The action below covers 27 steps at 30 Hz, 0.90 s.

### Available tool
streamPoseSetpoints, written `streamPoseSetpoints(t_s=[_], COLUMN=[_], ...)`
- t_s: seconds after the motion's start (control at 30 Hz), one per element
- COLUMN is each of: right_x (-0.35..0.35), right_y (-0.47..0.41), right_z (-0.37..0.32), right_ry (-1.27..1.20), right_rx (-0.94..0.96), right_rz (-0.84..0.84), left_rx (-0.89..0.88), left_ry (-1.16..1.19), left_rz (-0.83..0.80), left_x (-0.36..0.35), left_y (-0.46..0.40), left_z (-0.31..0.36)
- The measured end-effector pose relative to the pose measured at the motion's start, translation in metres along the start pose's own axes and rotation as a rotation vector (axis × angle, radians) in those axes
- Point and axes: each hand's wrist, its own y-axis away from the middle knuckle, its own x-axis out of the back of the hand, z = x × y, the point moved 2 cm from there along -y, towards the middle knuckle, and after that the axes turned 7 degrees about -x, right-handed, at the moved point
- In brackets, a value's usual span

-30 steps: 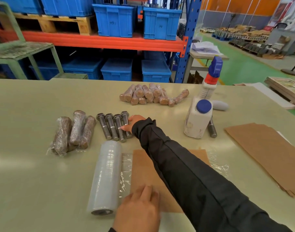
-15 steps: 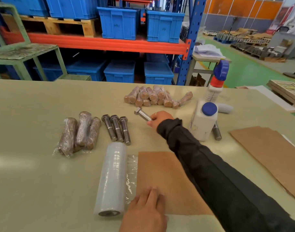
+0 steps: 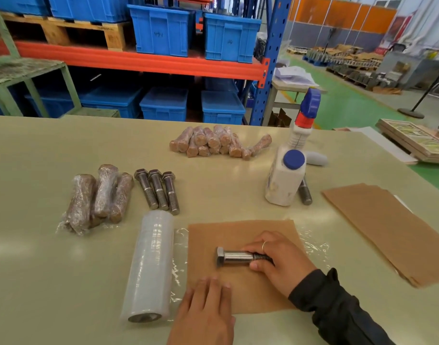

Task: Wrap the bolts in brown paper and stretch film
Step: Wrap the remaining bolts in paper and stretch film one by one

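Note:
A steel bolt (image 3: 234, 256) lies across a brown paper sheet (image 3: 238, 235), head pointing left. My right hand (image 3: 278, 262) grips its threaded end. My left hand (image 3: 204, 312) rests flat on the sheet's near left corner. The sheet lies on a pulled-out length of stretch film (image 3: 313, 247), whose roll (image 3: 150, 267) sits just left of it. Three bare bolts (image 3: 158, 190) lie side by side behind the roll. Film-wrapped bolts (image 3: 98, 199) sit at the left. A pile of paper-wrapped bolts (image 3: 213, 144) is farther back.
A white bottle with a blue cap (image 3: 285, 179) and a spray bottle (image 3: 304, 123) stand at the right, with another bolt (image 3: 305, 192) beside them. A stack of brown paper sheets (image 3: 387, 227) lies at the right edge. Blue crates fill the shelving behind the table.
My right hand picked one bolt from the row of bare bolts, carried it back and set it down on the brown paper sheet. My left hand stayed on the sheet.

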Motion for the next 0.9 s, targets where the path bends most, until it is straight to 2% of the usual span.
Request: streamPoseSetpoints(t_s=[0.17, 0.2, 0.33, 0.4, 0.63, 0.9], right_x=[0.010, 0.020, 0.078, 0.108, 0.156, 0.171], right_y=[0.004, 0.002, -0.019, -0.040, -0.116, -0.093], right_z=[0.001, 0.002, 0.009, 0.014, 0.019, -0.006], right_ry=[-0.045, -0.088, -0.421, -0.510, -0.642, -0.494], right_rx=[-0.007, -0.048, -0.222, -0.285, -0.301, -0.218], right_rz=[-0.003, 0.078, 0.678, 0.818, 0.729, 0.768], left_rx=[0.012, 0.008, 0.003, 0.014, 0.016, -0.021], left_ry=[0.015, 0.009, 0.005, 0.017, 0.024, -0.027], left_rz=[-0.001, 0.005, 0.008, -0.005, -0.002, -0.031], left_x=[0.002, 0.002, 0.003, 0.005, 0.006, 0.006], left_y=[0.000, 0.000, 0.000, 0.000, 0.001, 0.002], left_z=[0.001, 0.001, 0.002, 0.003, 0.002, -0.001])
